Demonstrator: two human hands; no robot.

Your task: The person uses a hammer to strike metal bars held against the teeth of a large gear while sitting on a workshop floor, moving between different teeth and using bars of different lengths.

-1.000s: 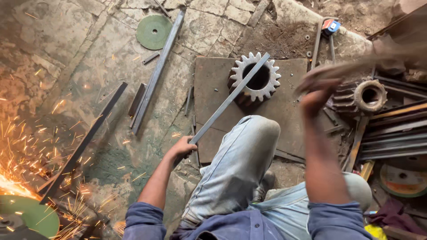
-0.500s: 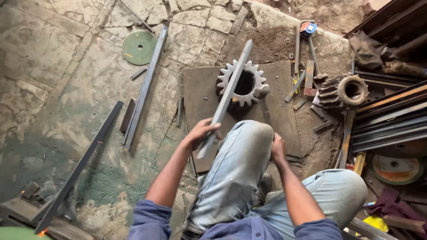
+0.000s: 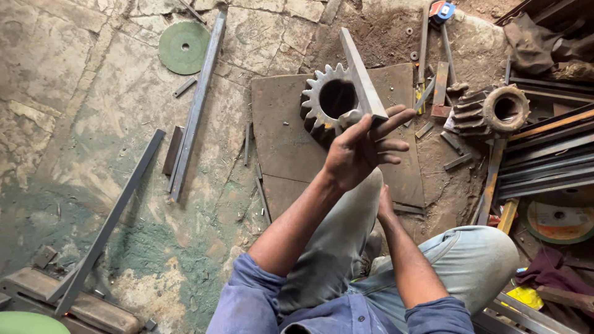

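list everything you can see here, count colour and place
angle iron bar: 1, grey, raised in left hand over the gear
toothed gear: 1, dark grey, on the plate
steel plate: 1, rusty brown, floor centre
second gear: 1, rusty, right of plate
green disc: 1, floor top left
long steel bars: 2, grey, floor left
stacked bars: several, right edge
worn disc: 1, pale, lower right
left hand: gripping the bar
right hand: low between the knees, mostly hidden

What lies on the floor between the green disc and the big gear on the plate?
In the head view, a long flat steel bar lies between the green disc and the gear, with bare stone floor either side.
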